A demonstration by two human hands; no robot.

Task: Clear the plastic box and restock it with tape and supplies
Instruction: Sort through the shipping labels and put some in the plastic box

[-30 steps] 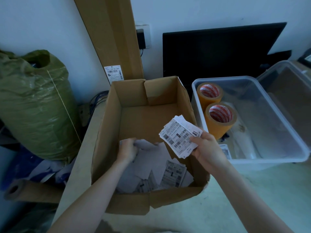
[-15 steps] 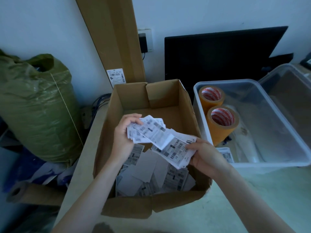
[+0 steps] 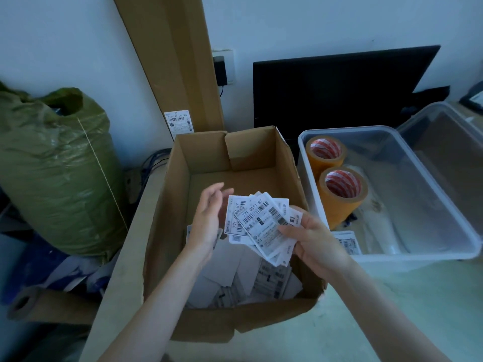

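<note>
Since half a second ago the left hand (image 3: 209, 220) has let go of its batch of labels, and now they all sit in one fanned stack of labels (image 3: 257, 223) held by the right hand (image 3: 311, 241). Right grip: thumb on top, fingers curled under the stack's 4 o'clock corner, pinching it. Left grip: fingers straight and loose, holding nothing, palm facing the stack's 9 o'clock edge, maybe brushing it, hard to say.

All of that hovers over the cardboard box (image 3: 180, 194), which has a messy heap of loose labels (image 3: 243, 280) in its bottom. The plastic box (image 3: 428, 252) sits just beside the cardboard one at 3 o'clock on the table (image 3: 392, 309). Inside it two tape rolls (image 3: 342, 192) stand on end along its 9 o'clock wall, one more label (image 3: 346, 241) lies in the 7 o'clock corner, and there's some pale plastic-wrapped stuff on the floor that I can't identify.

Progress-wise I'd guess the tape is already restocked and the labels are the supplies being gathered, so what's left is moving this stack over, plus maybe more from the heap.

Further out: a green sack (image 3: 55, 168) at 9 o'clock, a tall flat carton (image 3: 170, 56) leaning on the wall at 12, and a dark monitor (image 3: 337, 90) behind the plastic box.
</note>
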